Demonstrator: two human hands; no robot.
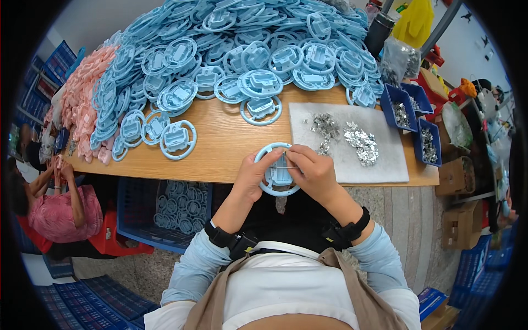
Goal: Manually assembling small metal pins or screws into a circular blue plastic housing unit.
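White top (286, 283) & open brown vest (214, 294) are closest, both cut off at the lower frame edge. Just L of the white pad (388, 135), we hold one lt-blue ring (278, 176), seen across the front edge of the tabletop (225, 137). Our L hand (253, 176) pinches its rim, thumb vs fingers. Our R hand (316, 170) seems to pinch a thin pale strip (285, 167) crossing the ring; fingertips hide its end, so we can't ID it.

Pad's near edge runs approx along the tabletop's front edge. Bare wood lies L of pad, up to the nearest loose parts; bare pad surrounds the silver bits (361, 145). R of pad, blue bins (387, 105) w/ more bits hug the tabletop's R end.

Beyond & L of pad, a big blue pile (220, 55) runs out of frame; pink parts (82, 104) sit far L. Below-L of pad, a blue crate (148, 241) is partly hidden by the tabletop. Print on a blue box (432, 302), below-R of pad, is too small to read.
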